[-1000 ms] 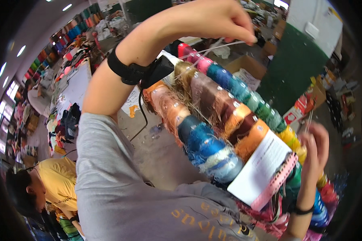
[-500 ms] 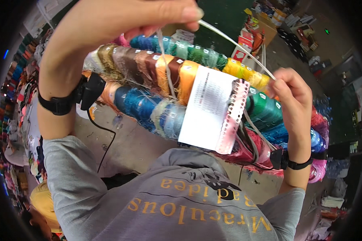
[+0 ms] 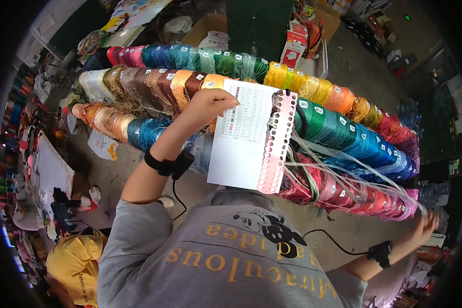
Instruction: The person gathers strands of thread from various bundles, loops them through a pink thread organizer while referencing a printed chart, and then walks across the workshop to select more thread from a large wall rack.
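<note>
Gently, the pale strands (image 3: 364, 167), running right from the pink strip (image 3: 277, 149), should be tensioned by the right hand (image 3: 422, 226), seemingly curled on their end; whether the left hand (image 3: 210, 109), curled over the white sheet (image 3: 238, 159), holds something, I cannot tell.

We see a white rectangular sheet of printed paper (image 3: 233, 161), smooth and matt, with a pink perforated strip (image 3: 276, 159) that looks like card; glossy, silky green-and-blue thread bundles (image 3: 339, 131); rough, frayed brown thread bundles (image 3: 137, 88); a dull black plastic wrist device (image 3: 380, 252); and a creased, matt grey cloth T-shirt (image 3: 190, 226)
</note>
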`<action>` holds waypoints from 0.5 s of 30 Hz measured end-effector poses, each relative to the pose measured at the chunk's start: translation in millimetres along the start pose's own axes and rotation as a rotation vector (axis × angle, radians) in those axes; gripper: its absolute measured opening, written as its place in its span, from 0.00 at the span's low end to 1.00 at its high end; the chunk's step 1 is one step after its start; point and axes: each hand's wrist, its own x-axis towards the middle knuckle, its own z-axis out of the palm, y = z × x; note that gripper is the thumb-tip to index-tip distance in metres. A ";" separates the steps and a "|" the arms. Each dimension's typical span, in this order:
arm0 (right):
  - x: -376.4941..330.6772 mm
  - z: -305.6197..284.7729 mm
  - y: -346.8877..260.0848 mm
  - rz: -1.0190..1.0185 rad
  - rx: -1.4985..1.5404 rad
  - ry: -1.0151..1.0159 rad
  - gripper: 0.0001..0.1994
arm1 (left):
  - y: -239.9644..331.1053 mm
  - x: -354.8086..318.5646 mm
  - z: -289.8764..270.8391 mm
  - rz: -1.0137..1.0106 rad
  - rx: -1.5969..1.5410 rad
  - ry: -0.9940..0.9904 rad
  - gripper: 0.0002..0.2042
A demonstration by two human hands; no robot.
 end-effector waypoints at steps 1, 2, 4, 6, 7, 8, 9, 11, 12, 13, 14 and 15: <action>-5.0 -19.7 -0.6 0.196 -0.082 0.188 0.24 | -7.3 2.2 5.0 -0.002 -0.005 -0.008 0.09; -9.2 -26.6 -4.6 0.238 -0.037 0.320 0.21 | -12.9 3.1 14.0 -0.062 -0.062 -0.008 0.09; -9.8 -17.3 -20.2 0.171 0.192 0.335 0.16 | -17.2 1.6 33.3 -0.122 -0.123 -0.098 0.10; -23.2 33.7 -47.0 0.220 0.354 0.110 0.11 | -22.8 -3.3 62.0 -0.143 -0.192 -0.132 0.11; -41.7 76.0 -63.5 0.257 0.407 -0.075 0.09 | -30.0 -8.0 74.8 -0.160 -0.257 -0.147 0.11; -65.9 110.0 -89.9 0.252 0.376 -0.326 0.08 | -36.8 -8.6 85.0 -0.160 -0.262 -0.160 0.11; -89.3 143.1 -106.2 0.289 0.562 -0.524 0.08 | -42.9 -10.5 94.4 -0.212 -0.291 -0.158 0.11; -136.6 197.4 -122.2 0.318 0.656 -0.815 0.06 | -54.0 -11.9 109.8 -0.261 -0.322 -0.161 0.11; -149.0 214.4 -137.4 0.336 0.732 -0.893 0.06 | -58.2 -14.4 115.3 -0.269 -0.387 -0.116 0.10; -160.3 231.1 -140.2 0.347 0.770 -0.949 0.06 | -58.4 -15.9 119.4 -0.274 -0.452 -0.075 0.09; -170.5 246.5 -141.3 0.348 0.794 -0.968 0.05 | -57.6 -17.1 120.7 -0.277 -0.480 -0.082 0.09; -180.4 259.7 -144.1 0.453 0.831 -0.962 0.05 | -58.9 -18.6 122.5 -0.277 -0.480 -0.079 0.09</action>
